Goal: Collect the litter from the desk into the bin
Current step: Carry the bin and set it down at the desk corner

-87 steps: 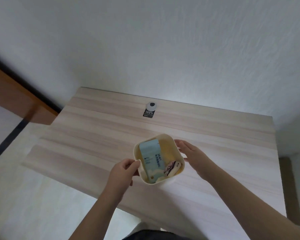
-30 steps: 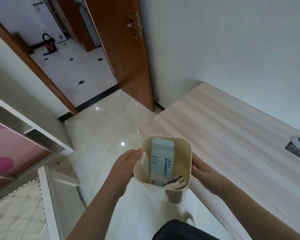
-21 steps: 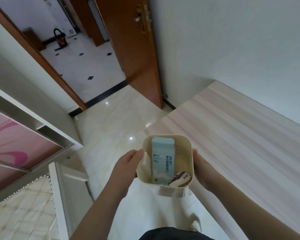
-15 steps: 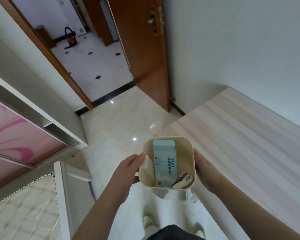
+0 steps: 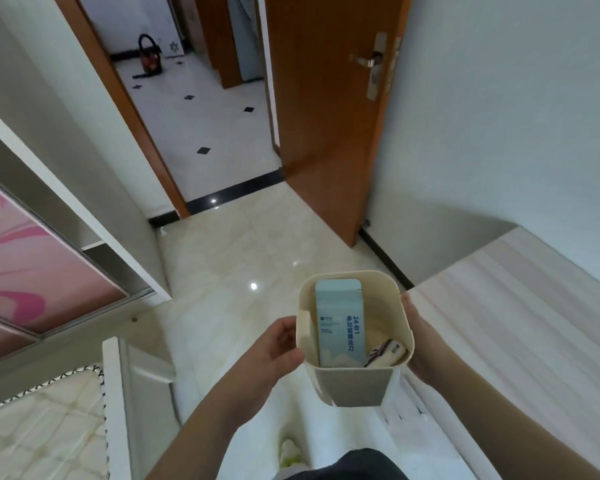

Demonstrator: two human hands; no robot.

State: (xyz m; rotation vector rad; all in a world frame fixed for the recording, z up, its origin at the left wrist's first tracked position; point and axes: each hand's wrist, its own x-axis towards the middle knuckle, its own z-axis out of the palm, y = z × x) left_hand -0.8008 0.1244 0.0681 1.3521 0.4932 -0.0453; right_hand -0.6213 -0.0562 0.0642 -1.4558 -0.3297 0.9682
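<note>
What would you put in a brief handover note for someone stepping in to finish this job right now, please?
Left hand: gripping the left wall of the cream bin.
Right hand: pressed against the bin's right wall; both hold it in the air beside the desk, above the floor.
In the bin: a light blue box standing upright and a small crumpled wrapper at the bottom right.
Done: the visible part of the desk shows no litter.
Left: check the rest of the desk, out of view, and probably set the bin down.
</note>
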